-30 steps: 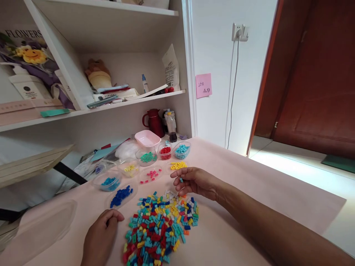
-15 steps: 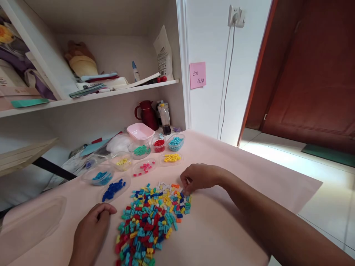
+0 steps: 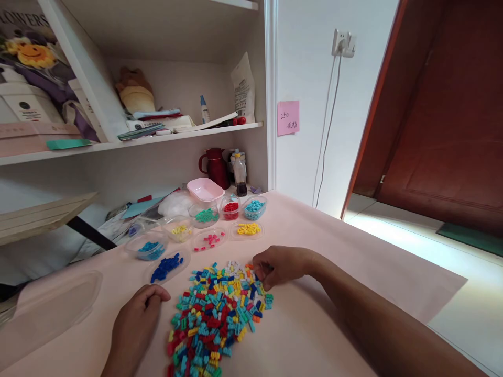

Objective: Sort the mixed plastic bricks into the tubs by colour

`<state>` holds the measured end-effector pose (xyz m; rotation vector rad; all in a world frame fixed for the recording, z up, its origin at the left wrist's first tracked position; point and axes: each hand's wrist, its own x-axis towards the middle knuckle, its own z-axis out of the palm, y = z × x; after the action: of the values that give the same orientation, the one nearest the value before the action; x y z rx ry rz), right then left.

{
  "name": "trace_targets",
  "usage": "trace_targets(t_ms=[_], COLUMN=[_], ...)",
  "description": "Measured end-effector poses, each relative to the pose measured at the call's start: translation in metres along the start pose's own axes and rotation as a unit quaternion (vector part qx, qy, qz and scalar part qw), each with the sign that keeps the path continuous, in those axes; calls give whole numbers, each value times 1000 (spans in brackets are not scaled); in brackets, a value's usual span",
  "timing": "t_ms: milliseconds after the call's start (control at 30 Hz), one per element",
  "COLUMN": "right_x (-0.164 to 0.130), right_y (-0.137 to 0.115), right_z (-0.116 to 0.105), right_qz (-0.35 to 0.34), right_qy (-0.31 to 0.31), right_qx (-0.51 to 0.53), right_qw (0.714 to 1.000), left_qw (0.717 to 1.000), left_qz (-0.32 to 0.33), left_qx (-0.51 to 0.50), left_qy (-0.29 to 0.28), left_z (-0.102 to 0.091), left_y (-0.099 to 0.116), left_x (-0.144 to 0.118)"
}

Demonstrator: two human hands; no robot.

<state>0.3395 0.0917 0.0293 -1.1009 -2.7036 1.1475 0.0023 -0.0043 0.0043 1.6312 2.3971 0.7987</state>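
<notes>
— Two hands on the table, yes? Where is each?

— My right hand (image 3: 280,266) is at the far right edge of the pile of small bricks (image 3: 218,314), fingers curled down together into it; whether they pinch a brick I cannot tell. My left hand (image 3: 135,327) rests loosely closed on the pink tablecloth (image 3: 314,230), just left of the pile, holding nothing I can see.

— Room to move?

— Bare cloth runs right of my forearm to the table's edge. Beyond the pile stand clear plastic trays: dark blue bricks (image 3: 167,266), light blue (image 3: 148,247), pink (image 3: 210,240), yellow (image 3: 248,229).

— And the bricks?

— Tiny, studded, glossy plastic, mixed colours, heaped loosely.

— Anything hard to see?

— A clear lid (image 3: 47,306) at left is cut off by the frame, and the pile's near end runs out of view.
</notes>
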Motion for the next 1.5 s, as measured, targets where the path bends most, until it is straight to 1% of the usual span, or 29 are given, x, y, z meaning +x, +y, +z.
trace_targets(t_ms=[67,100,200,233,333,400,533,667,867,1033,1167,1300,1433,1500], right_x=[3,4,3,3,0,0,3,8,11,15,18,17,10,5], right_y=[-2,-2,3,6,12,12,2,-7,-8,-7,-5,0,4,7], right_z=[3,3,-2,-4,-6,-4,5,13,17,20,21,16,3,-3], right_qz=[-35,-42,-23,-16,5,9,-22,-49,-60,-40,-21,-37,-24,-8], right_qy=[19,37,90,89,38,14,10,20,45,52,83,113,127,120], right_qx=[40,52,56,59,72,65,42,27,4,13,43,83,61,44], right_qw=[998,997,994,994,997,998,999,998,997,998,995,989,990,992], left_qw=[1000,1000,1000,1000,1000,1000,1000,1000,1000,1000,1000,1000,1000,1000], left_qz=[5,8,13,10,1,5,10,14,6,11,10,1,11,8], left_qx=[-6,-9,-10,-10,-15,-19,-15,-13,-7,-3,-15,-17,-21,-16], left_qy=[2,3,8,9,5,6,7,6,1,3,10,6,4,5], left_z=[0,1,2,2,3,4,6,7,5,5,6,6,6,6], left_y=[0,0,-1,-2,-3,-3,-5,-5,-3,-2,-3,-3,-5,-6], left_x=[-1,-1,-1,-1,-1,-1,-1,-2,-3,-3,-1,0,0,0])
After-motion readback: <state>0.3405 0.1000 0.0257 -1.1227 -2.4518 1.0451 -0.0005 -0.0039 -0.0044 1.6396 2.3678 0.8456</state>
